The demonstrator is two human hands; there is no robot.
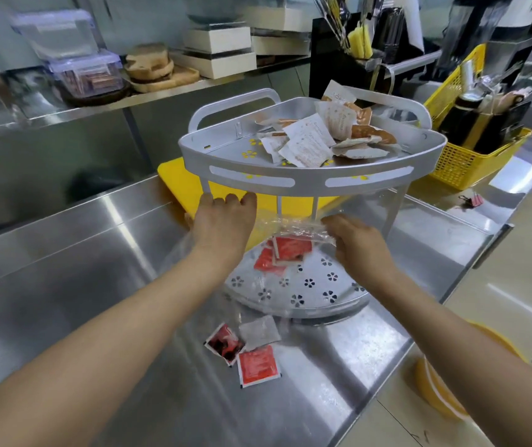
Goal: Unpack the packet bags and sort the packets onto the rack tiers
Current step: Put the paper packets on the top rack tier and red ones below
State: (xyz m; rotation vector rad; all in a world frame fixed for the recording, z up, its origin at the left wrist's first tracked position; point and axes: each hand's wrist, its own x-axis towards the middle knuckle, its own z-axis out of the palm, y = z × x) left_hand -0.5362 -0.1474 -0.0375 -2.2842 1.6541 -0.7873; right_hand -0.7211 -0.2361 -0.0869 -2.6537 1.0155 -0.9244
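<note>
A grey two-tier corner rack (pixel 310 182) stands on the steel counter. Its top tier holds a heap of white and brown packets (pixel 316 140). On the perforated bottom tier (pixel 306 285) lie red packets (pixel 277 256). My left hand (pixel 222 221) and my right hand (pixel 355 243) hold a crumpled clear plastic bag (pixel 293 229) between the tiers, with a red packet under its mouth. Three loose packets lie on the counter in front of the rack: a dark red one (pixel 224 343), a grey one (pixel 260 332) and a red one (pixel 258 366).
A yellow cutting board (pixel 177 182) lies behind the rack. A yellow basket (pixel 464 162) of bottles and tools stands at the right. A raised shelf at the back carries boxes and wooden boards. The counter edge runs along the right, with a yellow stool (pixel 442 391) below.
</note>
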